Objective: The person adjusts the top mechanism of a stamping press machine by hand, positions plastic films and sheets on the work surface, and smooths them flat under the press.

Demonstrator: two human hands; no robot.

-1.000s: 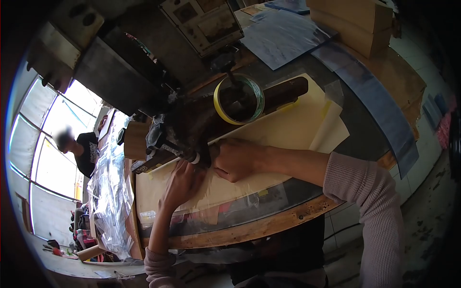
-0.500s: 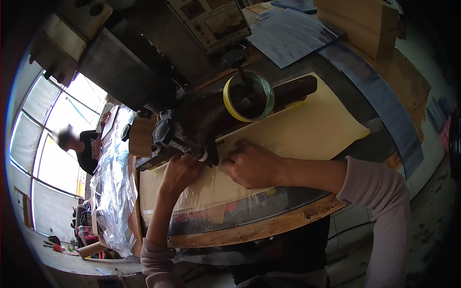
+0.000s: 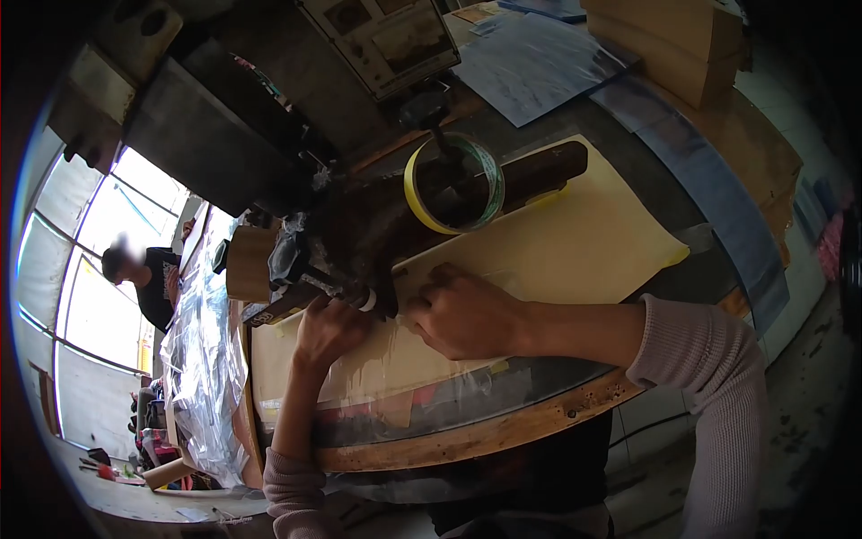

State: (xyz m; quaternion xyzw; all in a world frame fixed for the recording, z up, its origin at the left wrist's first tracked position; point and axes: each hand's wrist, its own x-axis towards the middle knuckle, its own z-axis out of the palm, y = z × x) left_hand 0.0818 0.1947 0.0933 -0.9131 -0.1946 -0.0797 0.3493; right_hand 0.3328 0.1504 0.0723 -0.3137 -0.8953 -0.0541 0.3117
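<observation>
A pale yellow sheet [image 3: 593,225] lies on the dark work surface, partly under a dark metal machine arm [image 3: 552,166]. My left hand [image 3: 332,331] is closed at the sheet, just left of the white-tipped part of the machine. To the right of that part, my right hand [image 3: 462,314] is closed with curled fingers over the sheet. What either hand pinches is too hidden to make out. A roll of yellow-green tape [image 3: 413,193] hangs around a knob on the machine arm, above my right hand.
Clear crinkled plastic [image 3: 202,368] covers a surface at left, near a person in a dark shirt [image 3: 157,287]. Blue sheets [image 3: 539,67] and a cardboard box [image 3: 664,49] are at the upper right. A wooden edge [image 3: 485,431] borders the table in front.
Over the last second my right hand has moved slightly right and down from the machine, and the sheet's folded right end now lies flatter. Both hands remain closed.
</observation>
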